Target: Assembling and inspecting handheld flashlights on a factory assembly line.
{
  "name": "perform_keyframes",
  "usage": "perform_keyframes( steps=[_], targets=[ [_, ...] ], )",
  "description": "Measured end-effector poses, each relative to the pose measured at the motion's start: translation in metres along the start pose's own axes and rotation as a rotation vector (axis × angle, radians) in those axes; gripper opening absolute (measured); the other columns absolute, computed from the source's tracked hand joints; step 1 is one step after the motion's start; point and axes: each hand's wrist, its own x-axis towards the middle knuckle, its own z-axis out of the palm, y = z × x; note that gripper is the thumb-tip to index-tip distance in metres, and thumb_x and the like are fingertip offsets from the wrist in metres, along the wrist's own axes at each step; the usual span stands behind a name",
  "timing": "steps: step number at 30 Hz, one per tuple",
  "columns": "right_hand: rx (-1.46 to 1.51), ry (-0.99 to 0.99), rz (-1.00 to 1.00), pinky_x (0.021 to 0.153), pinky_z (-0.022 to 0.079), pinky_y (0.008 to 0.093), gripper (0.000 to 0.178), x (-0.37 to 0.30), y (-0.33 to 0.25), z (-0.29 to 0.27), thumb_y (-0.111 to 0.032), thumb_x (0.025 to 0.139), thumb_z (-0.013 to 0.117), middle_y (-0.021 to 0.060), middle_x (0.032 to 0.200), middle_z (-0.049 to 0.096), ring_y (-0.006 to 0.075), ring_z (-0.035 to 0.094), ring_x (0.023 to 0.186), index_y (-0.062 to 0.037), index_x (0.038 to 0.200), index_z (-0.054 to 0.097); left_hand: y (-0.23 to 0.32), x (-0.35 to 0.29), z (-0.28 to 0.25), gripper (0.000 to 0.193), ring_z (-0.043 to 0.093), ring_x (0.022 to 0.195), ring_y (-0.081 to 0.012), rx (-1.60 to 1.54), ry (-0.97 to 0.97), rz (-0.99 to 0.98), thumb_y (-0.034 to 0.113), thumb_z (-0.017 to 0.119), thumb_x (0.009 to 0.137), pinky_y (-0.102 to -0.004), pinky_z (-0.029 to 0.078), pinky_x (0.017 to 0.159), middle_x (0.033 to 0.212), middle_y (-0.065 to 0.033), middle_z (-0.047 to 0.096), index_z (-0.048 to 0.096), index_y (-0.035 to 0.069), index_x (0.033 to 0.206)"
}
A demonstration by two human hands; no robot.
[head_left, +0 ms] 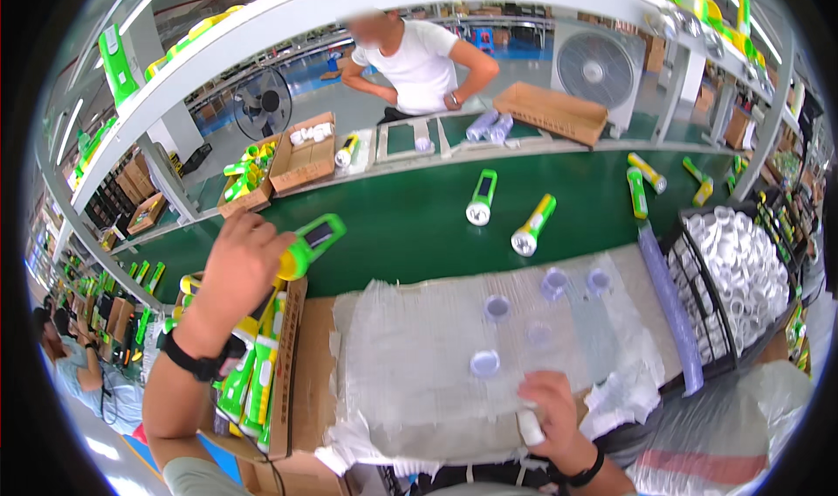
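My left hand [237,265] is closed around the yellow head end of a green-and-yellow flashlight [321,237] with a dark panel, held up over the near edge of the green belt [393,243]. My right hand [557,409] grips a small white cylindrical piece [530,428] low over the wrapped work mat [410,365]. Several clear bluish round cups, one of them a cup [484,363] near the mat's middle, stand on that mat. Below my left forearm is a cardboard box [291,369] with several green-and-yellow flashlights [256,387] in it.
A black basket [698,295] heaped with white rings [738,265] stands at the right, beside a bluish plastic roll [668,308]. Flashlights lie on the belt, including a flashlight [534,225] near its middle. Across it are open cartons [301,160] and a standing person [415,64].
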Motion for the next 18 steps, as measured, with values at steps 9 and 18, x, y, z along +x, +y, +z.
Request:
perform_keyframes(
  steps=[9, 18],
  targets=[
    [0.084, -0.098, 0.121, 0.084, 0.041, 0.0419, 0.078, 0.03, -0.039, 0.004, -0.002, 0.062, 0.068, 0.0175, 0.11, 0.052, 0.0361, 0.051, 0.099, -0.005, 0.133, 0.037, 0.186, 0.045, -0.09, 0.041, 0.056, 0.083, -0.0254, -0.619, 0.052, 0.344, 0.002, 0.068, 0.057, -0.0331, 0.05, 0.066, 0.077, -0.0065, 0.044, 0.065, 0.006, 0.097],
    [0.437, -0.146, 0.333, 0.088, 0.042, 0.0418, 0.07, -0.019, -0.029, 0.018, -0.006, 0.067, 0.071, 0.0184, 0.116, 0.052, 0.0377, 0.051, 0.104, -0.0046, 0.129, 0.039, 0.222, -0.001, -0.046, 0.04, 0.056, 0.091, -0.0258, -1.423, -0.08, -0.119, -0.001, 0.068, 0.072, -0.029, 0.047, 0.07, 0.108, -0.0146, 0.054, 0.06, 0.003, 0.11]
  ],
)
